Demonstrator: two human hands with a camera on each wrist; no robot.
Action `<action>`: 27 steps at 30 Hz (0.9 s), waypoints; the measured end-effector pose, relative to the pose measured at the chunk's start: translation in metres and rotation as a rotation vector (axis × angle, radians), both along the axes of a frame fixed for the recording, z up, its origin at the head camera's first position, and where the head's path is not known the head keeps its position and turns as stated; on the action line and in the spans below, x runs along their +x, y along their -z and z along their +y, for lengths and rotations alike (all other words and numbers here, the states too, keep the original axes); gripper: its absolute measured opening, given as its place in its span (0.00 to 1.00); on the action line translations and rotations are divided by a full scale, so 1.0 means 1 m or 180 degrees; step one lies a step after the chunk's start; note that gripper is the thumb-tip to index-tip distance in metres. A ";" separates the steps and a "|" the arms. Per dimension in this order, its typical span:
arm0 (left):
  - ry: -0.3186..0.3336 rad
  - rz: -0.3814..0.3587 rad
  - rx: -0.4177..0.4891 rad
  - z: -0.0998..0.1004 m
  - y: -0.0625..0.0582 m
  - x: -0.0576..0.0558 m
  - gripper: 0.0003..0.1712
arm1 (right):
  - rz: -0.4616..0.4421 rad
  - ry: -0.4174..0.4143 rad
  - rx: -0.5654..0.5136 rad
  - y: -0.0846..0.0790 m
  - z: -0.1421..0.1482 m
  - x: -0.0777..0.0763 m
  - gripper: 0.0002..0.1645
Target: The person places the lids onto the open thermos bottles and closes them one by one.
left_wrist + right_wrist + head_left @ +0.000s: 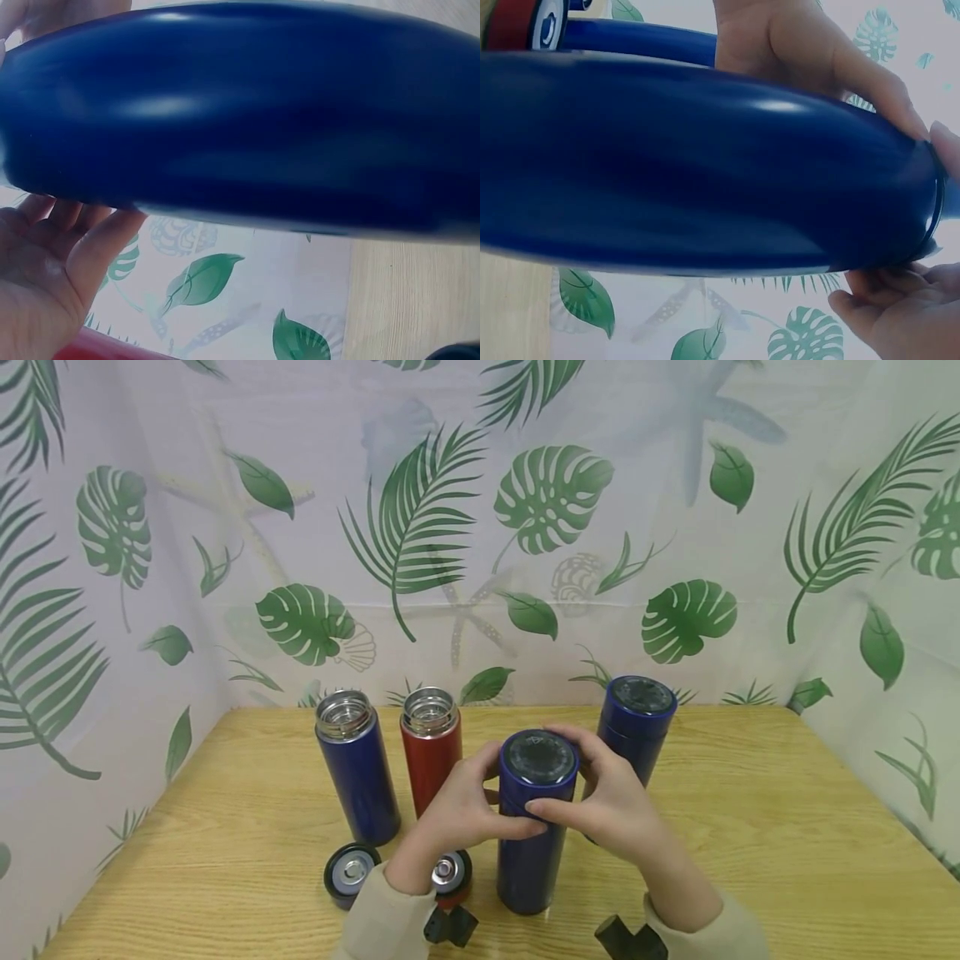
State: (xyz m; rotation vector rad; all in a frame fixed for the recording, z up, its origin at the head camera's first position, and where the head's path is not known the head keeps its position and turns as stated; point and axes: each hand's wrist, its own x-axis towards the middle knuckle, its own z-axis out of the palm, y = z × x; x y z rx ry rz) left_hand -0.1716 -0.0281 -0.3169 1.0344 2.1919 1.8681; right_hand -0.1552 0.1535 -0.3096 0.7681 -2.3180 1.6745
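Note:
A capped blue thermos bottle (527, 868) stands upright on the table, with a dark glossy disc on top of its lid (538, 758). My left hand (467, 802) grips the bottle from the left near its upper end, thumb across the front. From the right, my right hand (611, 797) holds the lid area, its thumb also in front. Both wrist views are largely filled by the blue bottle's side (247, 120); fingers of the left hand (45, 277) curve against it. In the right wrist view the right hand (904, 307) touches the lid end.
An uncapped blue thermos (360, 785) and an uncapped red thermos (432, 760) stand at the left. Two removed lids lie before them, one dark blue (351, 872), one red-edged (452, 875). Another capped blue thermos (637, 727) stands behind my right hand. A leaf-print cloth (465, 552) hangs behind.

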 end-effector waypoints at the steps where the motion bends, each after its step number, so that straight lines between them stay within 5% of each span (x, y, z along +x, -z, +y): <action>1: -0.0020 -0.0005 -0.0014 0.000 -0.001 0.001 0.33 | 0.0007 0.0058 0.0025 -0.001 -0.001 0.001 0.40; 9: -0.0023 0.0006 -0.0029 -0.001 0.000 0.000 0.32 | 0.0048 0.0074 0.0087 -0.001 -0.002 0.001 0.41; 19: 0.0277 0.0105 0.0014 -0.002 0.023 -0.019 0.34 | -0.0080 -0.1248 -0.0622 0.006 0.008 -0.012 0.38; 23: 0.0221 0.0178 -0.0006 -0.001 0.024 -0.020 0.33 | -0.0094 -0.1261 -0.0658 0.007 0.008 -0.013 0.38; 27: 0.0088 0.0141 -0.0015 0.000 0.024 -0.018 0.33 | -0.0119 -0.1007 -0.0565 0.006 0.006 -0.011 0.38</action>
